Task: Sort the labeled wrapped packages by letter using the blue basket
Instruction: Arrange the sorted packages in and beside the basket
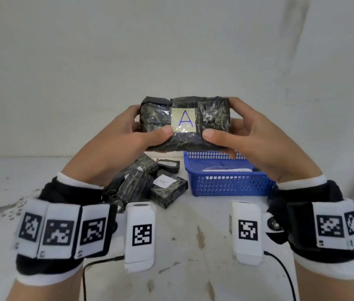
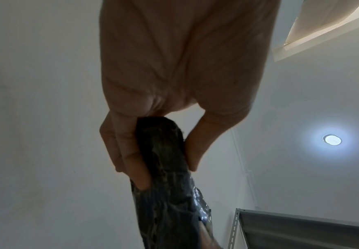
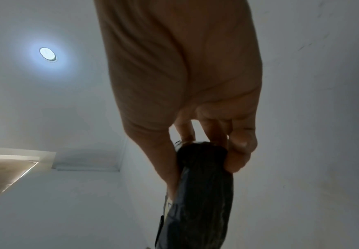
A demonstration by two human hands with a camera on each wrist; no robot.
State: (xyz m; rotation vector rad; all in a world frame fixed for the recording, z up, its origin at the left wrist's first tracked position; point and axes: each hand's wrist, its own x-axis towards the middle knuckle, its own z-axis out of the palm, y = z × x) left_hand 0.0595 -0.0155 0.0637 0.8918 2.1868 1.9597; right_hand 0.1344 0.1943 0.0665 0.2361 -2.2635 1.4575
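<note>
Both hands hold up a wrapped package marked A

Head view: the left hand (image 1: pixel 115 137) and right hand (image 1: pixel 249 137) each hold one end of the dark package (image 1: pixel 184 122) in the air, thumbs on its front beside the label, above the pile of packages (image 1: pixel 147 183) near the surface's far edge; the blue basket (image 1: pixel 226 181) sits just right of the pile. Left wrist view: fingers (image 2: pixel 119 148) and thumb pinch the package end, grip narrow. Right wrist view: the same pinch on the other end (image 3: pixel 202 161).
</note>
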